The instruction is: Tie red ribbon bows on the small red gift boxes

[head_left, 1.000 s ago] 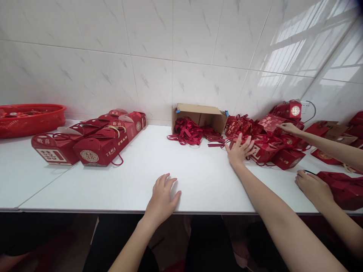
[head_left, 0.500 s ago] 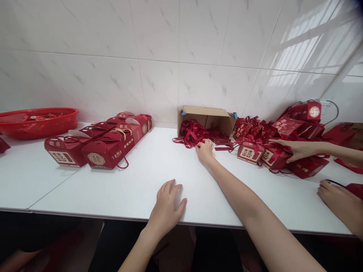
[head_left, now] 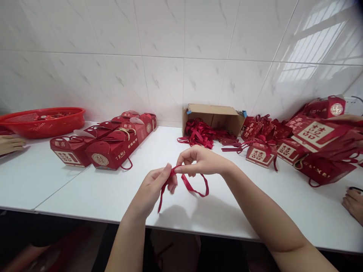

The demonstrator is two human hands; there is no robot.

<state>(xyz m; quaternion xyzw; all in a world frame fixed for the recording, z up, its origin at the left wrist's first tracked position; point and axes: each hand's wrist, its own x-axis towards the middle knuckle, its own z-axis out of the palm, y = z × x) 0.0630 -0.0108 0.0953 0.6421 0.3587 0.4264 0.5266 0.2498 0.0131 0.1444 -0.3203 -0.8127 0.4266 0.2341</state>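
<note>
A red ribbon (head_left: 204, 190) is stretched between my two hands above the white table (head_left: 113, 196). My left hand (head_left: 154, 185) pinches it between thumb and fingers, and one end hangs down below that hand. Close beside it, my right hand (head_left: 200, 162) grips the same ribbon, with a loop of it drooping underneath. Behind my hands, a heap of red ribbons (head_left: 200, 132) spills out of an open cardboard box (head_left: 214, 110) lying on its side against the wall.
Red gift boxes (head_left: 109, 151) stand in rows at the left, near a red plastic basket (head_left: 56, 126). More red boxes (head_left: 259, 154) pile up at the right. Another person's hand (head_left: 354, 204) rests at the right edge, and another hand (head_left: 11, 144) shows at the far left.
My right hand has drawn back from the ribbon heap with a ribbon. My left hand has risen to meet it and closed on the ribbon. A co-worker has lifted a box at the right.
</note>
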